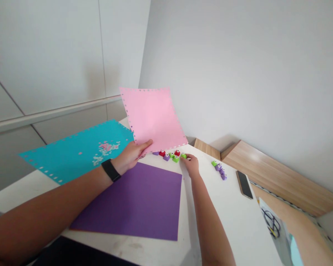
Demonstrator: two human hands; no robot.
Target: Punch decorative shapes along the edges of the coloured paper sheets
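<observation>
My left hand (pixel 130 156) is closed on the lower edge of a pink sheet (pixel 152 116) with punched borders, holding it tilted up above the white table (pixel 233 210). A black band sits on that wrist. My right hand (pixel 191 164) reaches to a cluster of small red, green and purple craft punches (pixel 170 155), its fingers pinched on a green punch (pixel 183 156). A purple sheet (pixel 138 201) lies flat beneath my left forearm. A teal sheet (pixel 77 151) with punched edges and paper bits on it lies at the left.
A second group of green and purple punches (pixel 219 169) sits to the right, beside a dark phone (pixel 244 184). A clear bag with scissors (pixel 274 225) lies at the right edge. Wooden boards (pixel 272 173) run along the wall.
</observation>
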